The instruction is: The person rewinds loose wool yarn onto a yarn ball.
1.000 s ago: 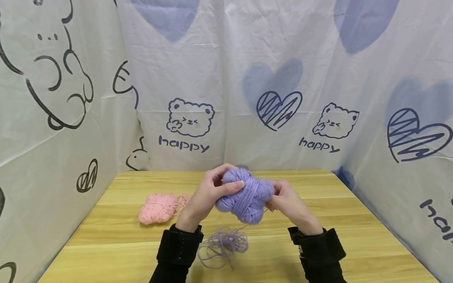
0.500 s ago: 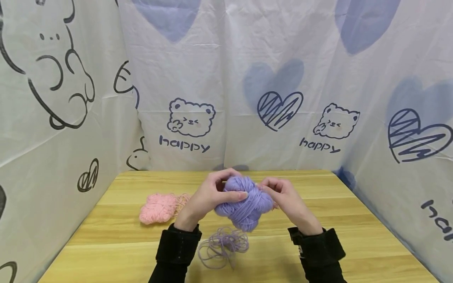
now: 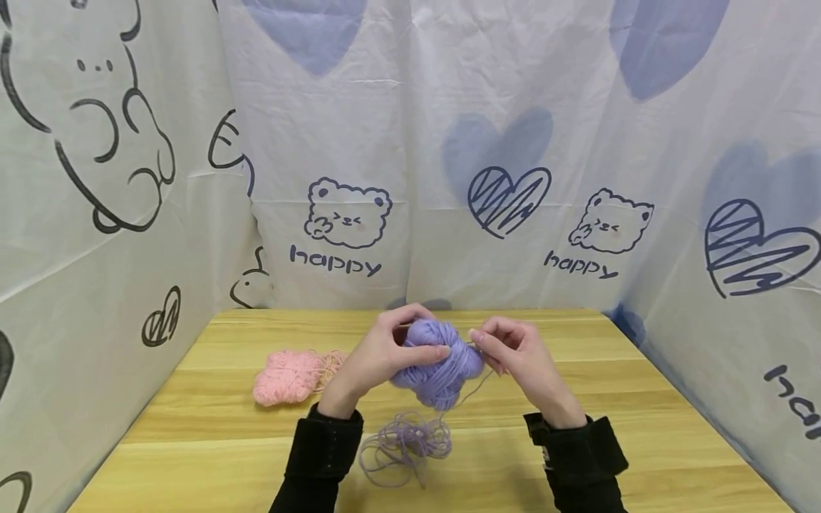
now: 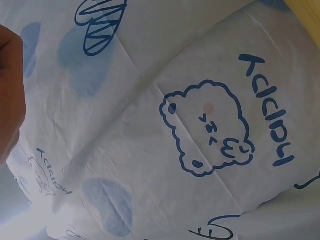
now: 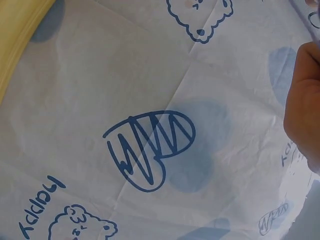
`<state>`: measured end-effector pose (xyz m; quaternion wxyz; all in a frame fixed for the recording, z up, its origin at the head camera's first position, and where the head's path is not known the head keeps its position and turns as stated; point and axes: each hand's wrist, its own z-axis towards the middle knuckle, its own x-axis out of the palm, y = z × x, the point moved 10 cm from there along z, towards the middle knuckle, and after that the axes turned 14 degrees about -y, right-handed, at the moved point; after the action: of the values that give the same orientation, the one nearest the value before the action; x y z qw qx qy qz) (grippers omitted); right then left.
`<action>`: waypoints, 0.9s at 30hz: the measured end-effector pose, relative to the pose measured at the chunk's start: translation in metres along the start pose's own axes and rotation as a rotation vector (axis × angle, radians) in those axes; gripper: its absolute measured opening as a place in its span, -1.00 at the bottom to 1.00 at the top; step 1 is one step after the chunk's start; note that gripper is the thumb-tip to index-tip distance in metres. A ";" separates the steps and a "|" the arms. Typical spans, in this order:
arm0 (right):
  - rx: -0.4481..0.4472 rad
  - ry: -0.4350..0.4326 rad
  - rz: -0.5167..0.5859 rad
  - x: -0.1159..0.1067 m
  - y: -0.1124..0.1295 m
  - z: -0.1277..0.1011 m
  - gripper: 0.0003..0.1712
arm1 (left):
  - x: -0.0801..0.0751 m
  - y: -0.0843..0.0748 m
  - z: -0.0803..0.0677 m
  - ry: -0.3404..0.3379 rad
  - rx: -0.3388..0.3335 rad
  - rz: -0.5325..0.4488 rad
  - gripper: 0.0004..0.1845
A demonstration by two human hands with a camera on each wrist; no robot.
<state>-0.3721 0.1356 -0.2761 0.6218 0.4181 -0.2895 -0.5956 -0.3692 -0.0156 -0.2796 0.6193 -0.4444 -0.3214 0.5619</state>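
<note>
A loose tangle of purple yarn [image 3: 405,447] lies nearest on the worktop [image 3: 641,442]. Above it, the left hand [image 3: 378,356] curls round the purple yarn ball [image 3: 439,363], held clear of the worktop, while the right hand [image 3: 519,356] pinches a strand [image 3: 476,388] beside it. Farther left sits a pink yarn clump [image 3: 286,376]; the printed cloth backdrop [image 3: 410,142] stands behind

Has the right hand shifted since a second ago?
Yes. The right hand has risen from beside the purple yarn ball toward the table's far edge, pinching a strand.
</note>
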 end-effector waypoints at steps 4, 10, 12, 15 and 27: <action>-0.013 -0.009 0.025 -0.001 0.002 -0.001 -0.90 | -0.006 0.000 0.002 -0.074 0.024 0.043 -0.71; -0.056 0.003 0.022 0.002 0.006 -0.001 -0.87 | -0.014 -0.003 0.005 -0.180 0.065 0.086 -0.71; -0.070 0.011 0.005 0.003 0.007 -0.002 -0.85 | -0.018 -0.004 0.005 -0.223 0.080 0.088 -0.71; -0.083 0.027 -0.013 0.006 0.008 -0.003 -0.83 | -0.024 -0.006 0.006 -0.299 0.101 0.095 -0.71; -0.019 0.141 0.002 0.023 0.004 -0.006 -0.77 | -0.040 -0.005 0.006 -0.512 0.083 0.012 -0.66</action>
<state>-0.3623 0.1143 -0.2791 0.6453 0.4529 -0.2399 -0.5666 -0.3788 -0.0540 -0.2688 0.5322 -0.2639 -0.4418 0.6723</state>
